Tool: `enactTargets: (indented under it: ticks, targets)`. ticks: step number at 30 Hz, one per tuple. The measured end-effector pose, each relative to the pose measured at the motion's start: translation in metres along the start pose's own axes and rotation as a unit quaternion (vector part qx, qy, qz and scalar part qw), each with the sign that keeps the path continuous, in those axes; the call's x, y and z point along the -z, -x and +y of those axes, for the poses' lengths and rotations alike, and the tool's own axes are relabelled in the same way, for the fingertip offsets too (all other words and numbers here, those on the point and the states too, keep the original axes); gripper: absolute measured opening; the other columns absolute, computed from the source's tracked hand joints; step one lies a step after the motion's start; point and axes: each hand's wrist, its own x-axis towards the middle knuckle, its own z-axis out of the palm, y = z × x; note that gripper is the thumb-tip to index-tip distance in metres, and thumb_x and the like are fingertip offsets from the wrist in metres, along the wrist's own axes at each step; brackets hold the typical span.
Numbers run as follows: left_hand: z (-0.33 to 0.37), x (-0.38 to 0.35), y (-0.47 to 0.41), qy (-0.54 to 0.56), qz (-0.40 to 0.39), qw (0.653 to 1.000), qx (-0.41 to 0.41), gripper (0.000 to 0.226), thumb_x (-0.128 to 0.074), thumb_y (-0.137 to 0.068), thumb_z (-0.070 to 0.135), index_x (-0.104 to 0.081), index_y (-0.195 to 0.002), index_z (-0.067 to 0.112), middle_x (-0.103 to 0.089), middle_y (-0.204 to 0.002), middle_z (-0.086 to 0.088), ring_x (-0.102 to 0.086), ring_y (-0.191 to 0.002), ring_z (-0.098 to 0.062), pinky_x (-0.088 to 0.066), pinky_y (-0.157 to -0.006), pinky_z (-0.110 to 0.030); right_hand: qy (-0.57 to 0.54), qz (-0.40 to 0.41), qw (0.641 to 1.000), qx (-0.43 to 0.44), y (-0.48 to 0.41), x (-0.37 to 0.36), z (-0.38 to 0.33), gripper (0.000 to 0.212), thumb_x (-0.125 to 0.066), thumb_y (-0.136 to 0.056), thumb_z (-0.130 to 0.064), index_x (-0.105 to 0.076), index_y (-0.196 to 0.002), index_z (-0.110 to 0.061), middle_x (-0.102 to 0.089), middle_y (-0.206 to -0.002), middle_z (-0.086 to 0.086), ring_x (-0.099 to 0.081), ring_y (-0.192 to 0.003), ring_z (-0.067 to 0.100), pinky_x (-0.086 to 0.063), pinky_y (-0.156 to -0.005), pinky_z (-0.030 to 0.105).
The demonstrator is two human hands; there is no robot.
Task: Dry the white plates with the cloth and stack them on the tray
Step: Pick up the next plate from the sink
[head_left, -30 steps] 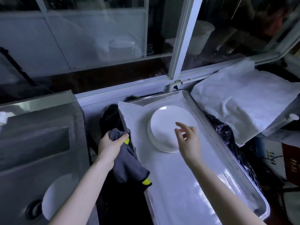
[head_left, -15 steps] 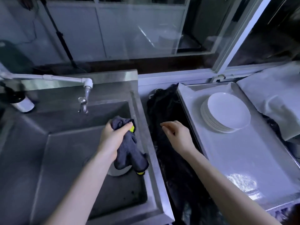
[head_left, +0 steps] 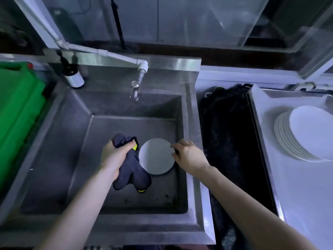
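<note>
Over the steel sink [head_left: 126,109] below the window, your left hand [head_left: 115,152] grips the cloth [head_left: 131,170] beside 1 white plate [head_left: 155,156] on its floor, your right hand [head_left: 189,156] loose-fingered at the rim, the stack [head_left: 306,138] on the tray [head_left: 297,186] at right.

Steel sink [head_left: 126,109], glass windows [head_left: 189,20], dim light

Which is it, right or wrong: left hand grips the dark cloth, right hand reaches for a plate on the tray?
Partly wrong. In the head view the right hand reaches for a plate in the sink, not on the tray. The left hand does grip the dark cloth.
</note>
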Motion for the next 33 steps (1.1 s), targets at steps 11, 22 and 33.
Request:
enactTargets:
  ticks: [11,22,33]
  targets:
    - [-0.096,-0.008,-0.096,-0.056,-0.013,0.948,0.313,0.015,-0.075,-0.082,0.022,-0.061,-0.079,0.016,-0.062,-0.076,-0.008,-0.059,-0.067,-0.021,-0.045,-0.062,-0.028,0.028,-0.160,0.980,-0.111,-0.070,-0.109,0.004,0.069,-0.058,-0.096,-0.038,-0.023,-0.153,-0.024,-0.030,-0.152,0.007,-0.033,-0.135,0.030,-0.043,-0.099,0.043]
    - [-0.161,-0.035,-0.188,-0.052,-0.091,0.933,0.344,0.014,-0.058,-0.089,-0.005,-0.053,-0.098,0.005,-0.051,-0.089,-0.013,-0.052,-0.080,-0.023,-0.042,-0.069,-0.031,0.021,-0.218,0.955,-0.198,-0.140,-0.179,0.036,0.077,-0.060,-0.097,-0.031,-0.014,-0.158,-0.020,-0.005,-0.164,0.014,-0.022,-0.144,0.036,-0.038,-0.107,0.044]
    - [-0.182,-0.053,-0.219,-0.083,-0.104,0.918,0.374,0.017,-0.050,-0.091,-0.010,-0.047,-0.089,0.007,-0.039,-0.072,-0.006,-0.040,-0.063,-0.017,-0.037,-0.055,-0.022,-0.001,-0.233,0.923,-0.305,-0.169,-0.205,0.048,0.079,-0.058,-0.097,-0.028,-0.009,-0.159,-0.026,0.003,-0.164,0.019,-0.028,-0.140,0.042,-0.039,-0.106,0.044]
